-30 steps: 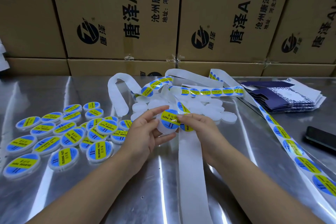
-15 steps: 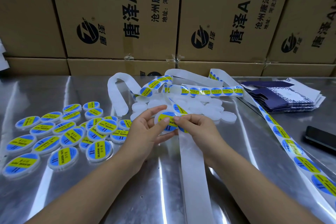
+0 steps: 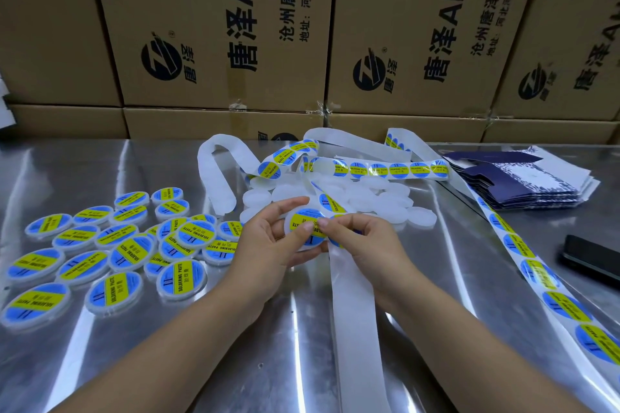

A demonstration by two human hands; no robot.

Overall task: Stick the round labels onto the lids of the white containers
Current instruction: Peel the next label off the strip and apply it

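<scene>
**Figure.** Stacked cartons [image 3: 218, 27] fill the back. Each bears a round black logo with ®, the brand 唐泽, the code "AH4" cut off by the frame edge, and smaller lines beginning 沧州唐泽通信 and 地址:河北河间. Before them lies a reflective metal surface [image 3: 302, 362]. A long strip [image 3: 535, 273] of labels loops across it from the right, its peeled white length running toward the viewer.

At left lie the labelled containers [image 3: 117, 251]. Behind the hands is a heap of bare containers [image 3: 385, 198]. At far right are flat dark-blue boxes [image 3: 523, 184] and a phone [image 3: 590, 261].

The left hand [image 3: 268, 255] grips one container [image 3: 289, 228] by its rim, raised just above the surface at centre, thumb laid on the label [image 3: 307, 221] covering the lid. The right hand [image 3: 372, 245] sets its forefinger on that label's edge. Its other fingers curl over the strip, apparently pinching it.

Step judged in hand: pressing down. Done well, the label sits centred within the lid's rim and is smoothed from the middle outward, leaving no bubble or lifted edge. The container is held steady and the strip kept clear of the adhesive.

Each label reads "SOLDERING PASTE" on a yellow band over blue, with "II" beside it. A smaller Chinese line is too fine to read.
</scene>
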